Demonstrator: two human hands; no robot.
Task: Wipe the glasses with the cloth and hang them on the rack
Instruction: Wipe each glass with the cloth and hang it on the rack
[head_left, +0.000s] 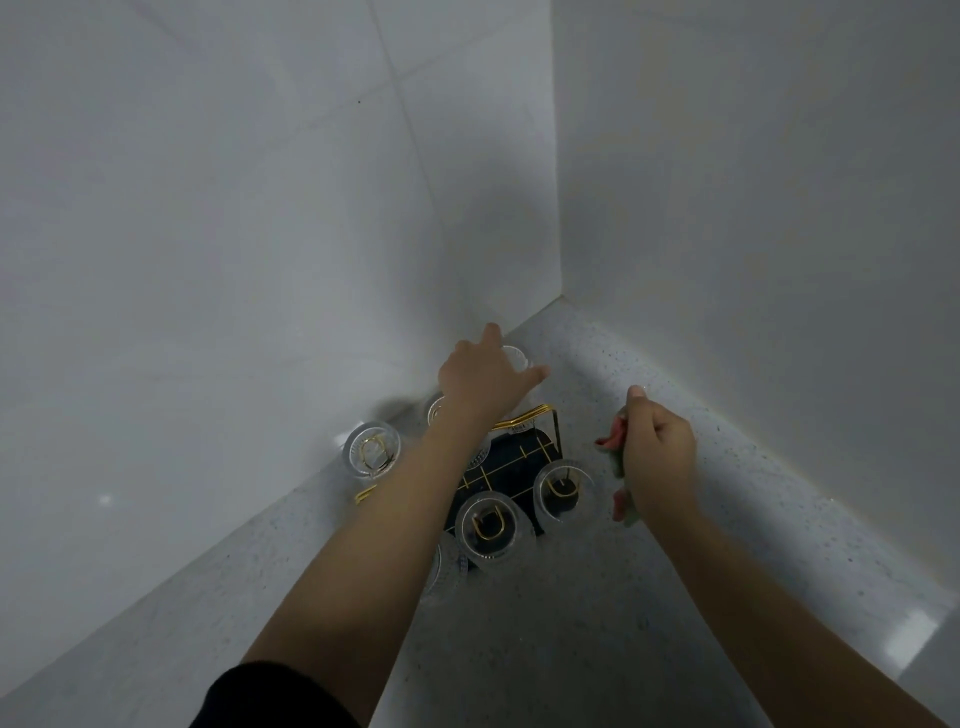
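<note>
— Progress?
— Several glasses (487, 525) hung upside down on the rack (511, 470), centre frame.
— Left hand (485, 376)?
— Curled round one more glass (517, 358) above centre, likely unhung.
— Right hand (657, 452)?
— Clutching the cloth (615, 441), right of centre, above the table (701, 571).

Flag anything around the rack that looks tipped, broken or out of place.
Nothing stands out. The glasses sit upended over the rack's gold prongs. The left hand grips another glass near the corner; the right hand holds the cloth.
</note>
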